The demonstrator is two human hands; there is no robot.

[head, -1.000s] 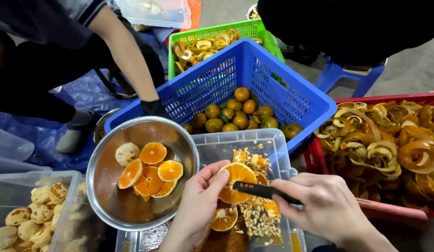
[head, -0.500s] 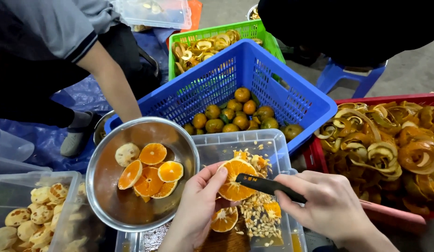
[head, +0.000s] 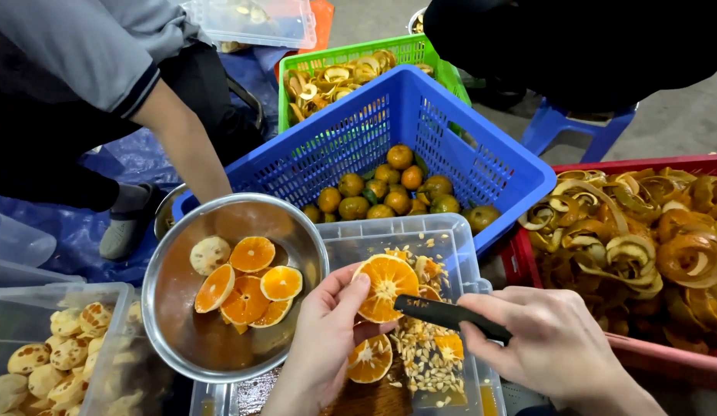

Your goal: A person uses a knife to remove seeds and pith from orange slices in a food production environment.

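My left hand (head: 321,339) pinches an orange half (head: 384,285) with its cut face up, above a clear plastic tub (head: 451,239) that holds seeds, juice and another orange half (head: 370,360). My right hand (head: 551,343) grips a black tool (head: 443,314) whose tip points at the held half. Left of my hands, a steel bowl (head: 174,308) contains several orange halves (head: 247,281) and one peeled fruit.
A blue basket (head: 389,131) of whole oranges sits behind the tub. A green basket (head: 351,65) and a red crate (head: 651,231) hold peels. Peeled fruit fills a clear tub (head: 43,354) at lower left. Another person's arm (head: 185,142) reaches down behind the bowl.
My left hand has turned the orange half a little and lifted it. The other person's arm has drawn back behind the steel bowl.
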